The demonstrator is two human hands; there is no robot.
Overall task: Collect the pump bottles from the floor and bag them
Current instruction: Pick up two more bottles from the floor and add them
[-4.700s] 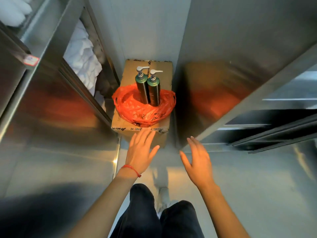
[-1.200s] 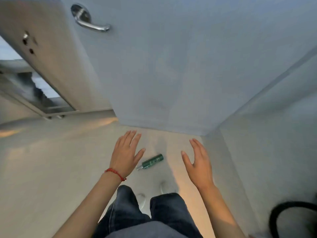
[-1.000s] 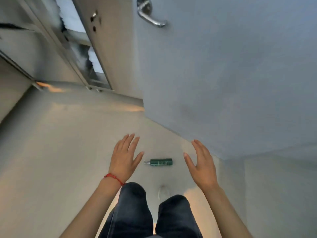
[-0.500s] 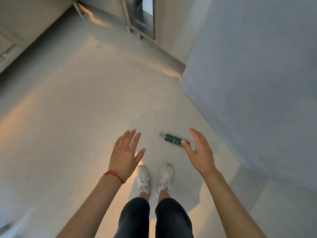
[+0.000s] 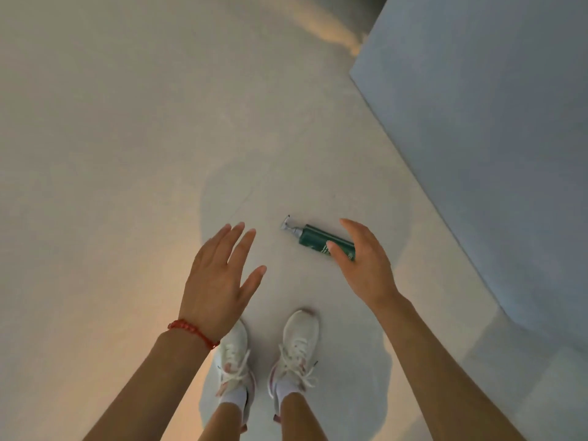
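A dark green pump bottle (image 5: 313, 238) with a silver pump head lies on its side on the pale floor, pump pointing left and away. My right hand (image 5: 366, 262) hovers open above the bottle's base end and hides part of it; I cannot tell if it touches. My left hand (image 5: 221, 276), a red bead bracelet on its wrist, is spread open to the left of the bottle, holding nothing. The bag is out of view.
A grey wall or door panel (image 5: 496, 128) runs diagonally along the right side, close to the bottle. My two white shoes (image 5: 300, 342) stand just below the hands. Bare floor (image 5: 111, 138) stretches to the left and ahead.
The view has swung away from the orange bag on the box, past a door, down to the floor. The bottle now lies nearer, and my right hand has come over its base end.
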